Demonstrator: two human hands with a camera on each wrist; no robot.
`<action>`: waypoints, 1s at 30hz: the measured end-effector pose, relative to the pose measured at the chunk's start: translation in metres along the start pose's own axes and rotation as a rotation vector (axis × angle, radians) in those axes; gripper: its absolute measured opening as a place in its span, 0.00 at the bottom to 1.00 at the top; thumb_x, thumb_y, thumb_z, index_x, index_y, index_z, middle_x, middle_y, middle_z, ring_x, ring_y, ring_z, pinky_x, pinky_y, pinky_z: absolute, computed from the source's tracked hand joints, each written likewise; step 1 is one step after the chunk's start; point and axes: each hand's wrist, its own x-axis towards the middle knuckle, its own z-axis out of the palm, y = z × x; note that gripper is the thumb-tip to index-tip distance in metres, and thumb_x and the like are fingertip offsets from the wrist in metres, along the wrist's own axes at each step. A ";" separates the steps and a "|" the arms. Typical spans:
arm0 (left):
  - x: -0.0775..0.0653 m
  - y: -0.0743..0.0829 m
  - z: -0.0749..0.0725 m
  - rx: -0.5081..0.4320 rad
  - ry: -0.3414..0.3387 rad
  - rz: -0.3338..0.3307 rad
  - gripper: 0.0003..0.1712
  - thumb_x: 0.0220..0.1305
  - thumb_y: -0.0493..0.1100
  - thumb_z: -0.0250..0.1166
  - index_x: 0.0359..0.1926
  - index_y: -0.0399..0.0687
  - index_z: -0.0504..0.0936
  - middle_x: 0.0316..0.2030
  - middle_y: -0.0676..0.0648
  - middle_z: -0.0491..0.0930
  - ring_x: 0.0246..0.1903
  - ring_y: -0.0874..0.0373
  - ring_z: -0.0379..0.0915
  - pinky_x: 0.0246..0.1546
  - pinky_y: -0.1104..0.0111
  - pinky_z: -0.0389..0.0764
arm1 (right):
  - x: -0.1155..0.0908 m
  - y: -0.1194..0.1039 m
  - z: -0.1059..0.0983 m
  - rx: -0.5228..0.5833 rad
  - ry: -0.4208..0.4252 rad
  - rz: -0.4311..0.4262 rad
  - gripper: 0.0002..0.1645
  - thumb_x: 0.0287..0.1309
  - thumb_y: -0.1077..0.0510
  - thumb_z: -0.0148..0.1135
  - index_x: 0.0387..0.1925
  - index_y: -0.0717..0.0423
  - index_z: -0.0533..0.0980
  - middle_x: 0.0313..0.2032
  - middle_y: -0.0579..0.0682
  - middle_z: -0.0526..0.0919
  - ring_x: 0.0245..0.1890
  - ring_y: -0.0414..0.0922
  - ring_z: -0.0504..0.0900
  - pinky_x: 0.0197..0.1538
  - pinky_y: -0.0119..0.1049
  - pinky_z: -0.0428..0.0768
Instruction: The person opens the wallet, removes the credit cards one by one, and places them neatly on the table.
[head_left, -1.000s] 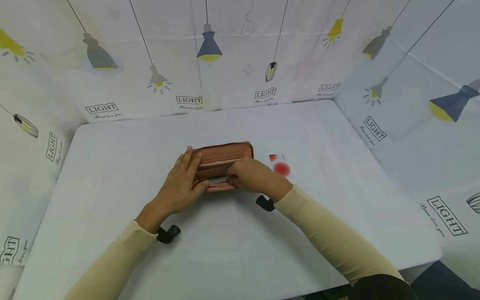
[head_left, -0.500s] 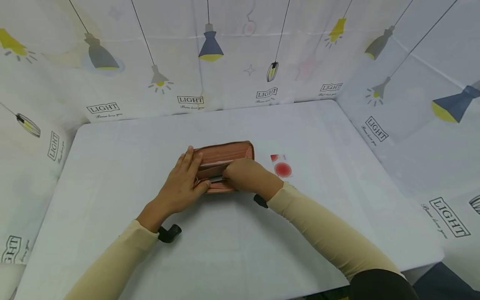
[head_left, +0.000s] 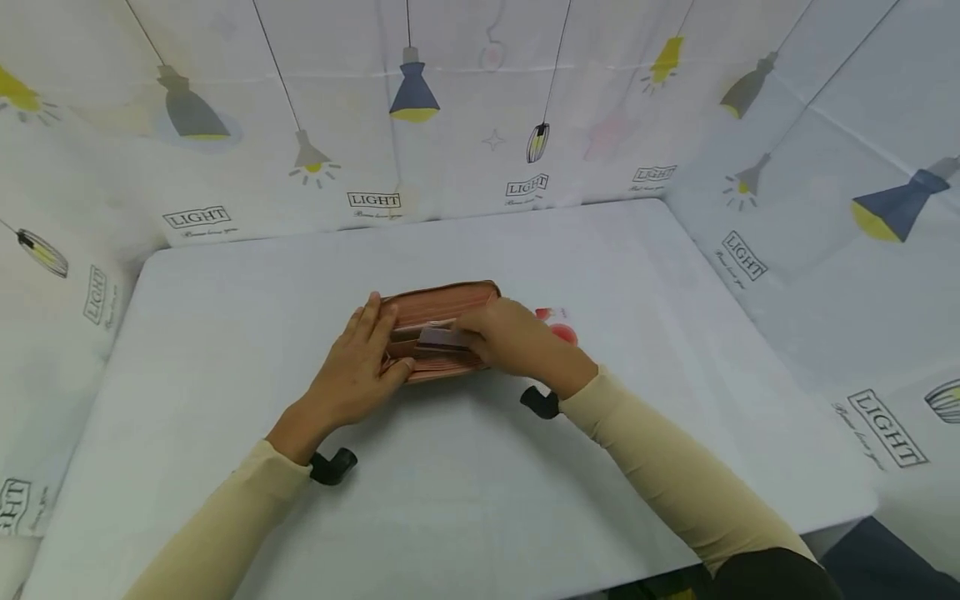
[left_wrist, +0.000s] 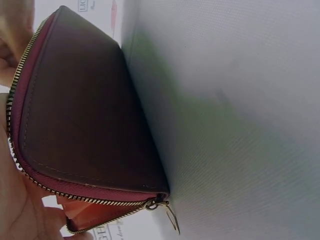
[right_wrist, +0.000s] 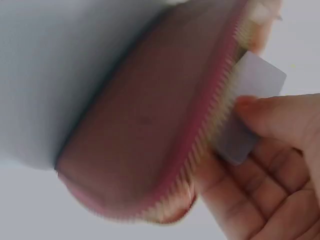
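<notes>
A brown zip-around wallet stands spread on the table, its slotted lining facing up. My left hand grips its left end, thumb over the near edge and fingers along the far side. The wallet's dark outer side and toothed zip fill much of the left wrist view. Above the wallet's middle, my right hand pinches a greyish card. In the right wrist view the card sticks up past the zip, between thumb and fingers.
A white card with a red circle lies right of the wallet, partly covered by my right hand. The white-covered table is backed by a lamp-printed cloth.
My right hand, reaching inside the wallet half a second ago, has risen and moved right, drawing the greyish card up into view. My left hand stays at the wallet's left end.
</notes>
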 end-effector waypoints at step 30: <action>0.001 0.006 -0.002 -0.001 -0.018 0.002 0.49 0.79 0.62 0.49 0.84 0.42 0.38 0.83 0.38 0.28 0.82 0.36 0.27 0.79 0.41 0.41 | -0.120 0.165 0.008 0.957 0.311 1.059 0.27 0.71 0.68 0.60 0.68 0.69 0.72 0.55 0.59 0.76 0.37 0.41 0.82 0.46 0.33 0.87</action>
